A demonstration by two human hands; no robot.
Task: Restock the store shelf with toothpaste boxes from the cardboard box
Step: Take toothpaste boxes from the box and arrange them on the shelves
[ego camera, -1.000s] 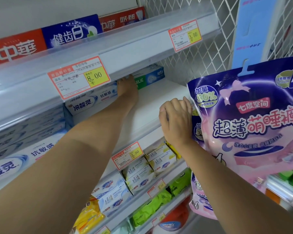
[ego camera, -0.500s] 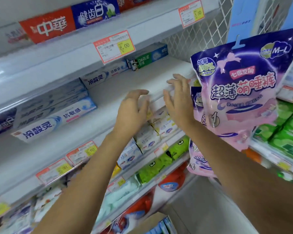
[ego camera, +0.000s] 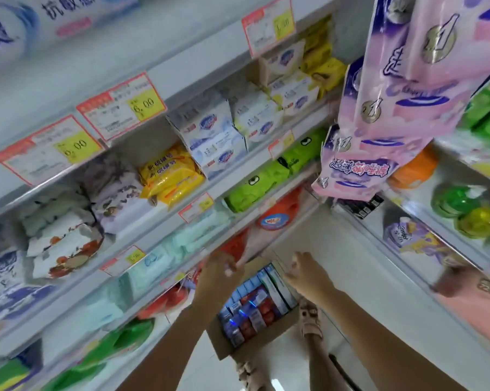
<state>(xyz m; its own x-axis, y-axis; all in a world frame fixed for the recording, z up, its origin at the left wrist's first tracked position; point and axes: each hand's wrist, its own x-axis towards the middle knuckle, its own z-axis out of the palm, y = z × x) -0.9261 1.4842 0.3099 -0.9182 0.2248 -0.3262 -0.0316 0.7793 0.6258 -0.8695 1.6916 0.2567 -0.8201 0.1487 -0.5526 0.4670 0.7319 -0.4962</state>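
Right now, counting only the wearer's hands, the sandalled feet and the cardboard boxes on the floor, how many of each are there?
Hands: 2, left hand and right hand
Sandalled feet: 2, the other lower down
Cardboard box: 1
Total: 5

Toothpaste boxes in cardboard box

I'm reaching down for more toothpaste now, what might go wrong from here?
The toothpaste boxes sit tightly packed in the cardboard box, so pulling one may drag neighbours out. Your sandalled foot stands close beside that box; you could trip on it. The hanging pink packs overhang; rising, you might bump them.
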